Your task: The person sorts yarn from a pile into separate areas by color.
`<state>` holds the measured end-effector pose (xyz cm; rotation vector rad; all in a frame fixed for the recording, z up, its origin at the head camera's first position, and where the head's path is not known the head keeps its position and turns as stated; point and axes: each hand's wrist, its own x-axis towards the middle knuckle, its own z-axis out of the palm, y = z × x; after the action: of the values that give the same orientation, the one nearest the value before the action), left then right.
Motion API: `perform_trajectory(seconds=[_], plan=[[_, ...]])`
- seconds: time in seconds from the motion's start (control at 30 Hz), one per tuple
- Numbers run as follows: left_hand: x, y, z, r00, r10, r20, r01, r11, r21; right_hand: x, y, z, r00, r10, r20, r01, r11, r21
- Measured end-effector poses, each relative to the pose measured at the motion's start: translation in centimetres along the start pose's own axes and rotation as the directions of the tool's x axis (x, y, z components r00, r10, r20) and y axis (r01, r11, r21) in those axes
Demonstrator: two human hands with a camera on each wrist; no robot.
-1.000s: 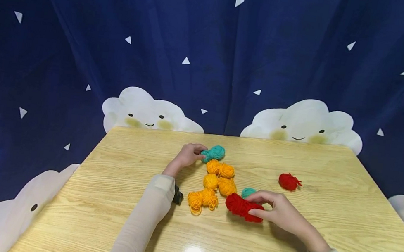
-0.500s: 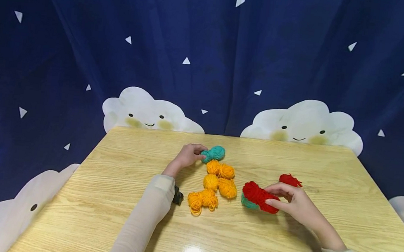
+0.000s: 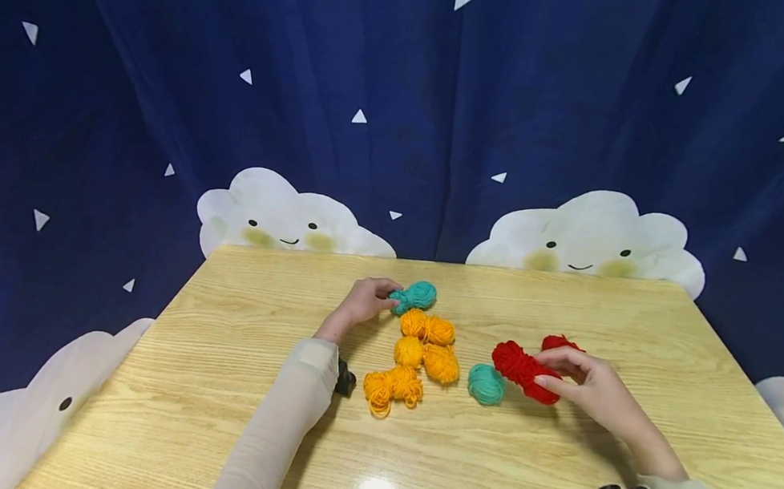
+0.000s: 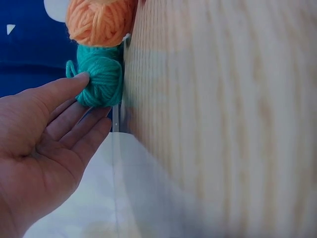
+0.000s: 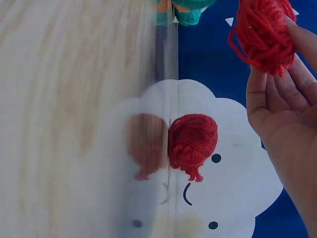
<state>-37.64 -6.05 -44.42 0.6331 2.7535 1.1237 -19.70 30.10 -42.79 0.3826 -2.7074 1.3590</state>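
Observation:
At the far middle of the table, my left hand (image 3: 365,300) pinches the near left end of a teal yarn skein (image 3: 419,294). In the left wrist view the thumb lies on this teal yarn (image 4: 101,82), with the fingers at its side. My right hand (image 3: 596,390) holds a red yarn skein (image 3: 521,367) by its right end, above the table. The right wrist view shows the thumb and fingers around this red yarn (image 5: 265,34). Just left of it sits a teal yarn ball (image 3: 486,384). A second red yarn ball (image 3: 557,342) is partly hidden behind the right hand.
Several orange-yellow yarn skeins lie grouped mid-table, among them one pair-shaped skein (image 3: 428,328) against the teal one and another with loose loops (image 3: 393,387) nearest me. A dark blue curtain (image 3: 411,77) with white clouds hangs behind the wooden table (image 3: 196,432).
My right hand has carried the red skein right and away from me, off the orange yarn and past the teal ball, which now shows whole. The left hand stays in place.

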Motion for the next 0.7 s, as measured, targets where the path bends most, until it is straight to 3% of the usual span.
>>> perform_trajectory(seconds=[0.57, 0.7], plan=[[-0.1, 0.2, -0.1, 1.000, 0.003, 0.005, -0.003, 1.000, 0.000, 0.1, 1.8, -1.2, 0.997, 0.074, -0.039, -0.076, 0.996, -0.047], [-0.1, 0.2, -0.1, 1.000, 0.001, 0.009, -0.001, 1.000, -0.002, 0.1, 2.1, -1.2, 0.997, 0.053, -0.060, -0.057, 0.996, -0.068]])
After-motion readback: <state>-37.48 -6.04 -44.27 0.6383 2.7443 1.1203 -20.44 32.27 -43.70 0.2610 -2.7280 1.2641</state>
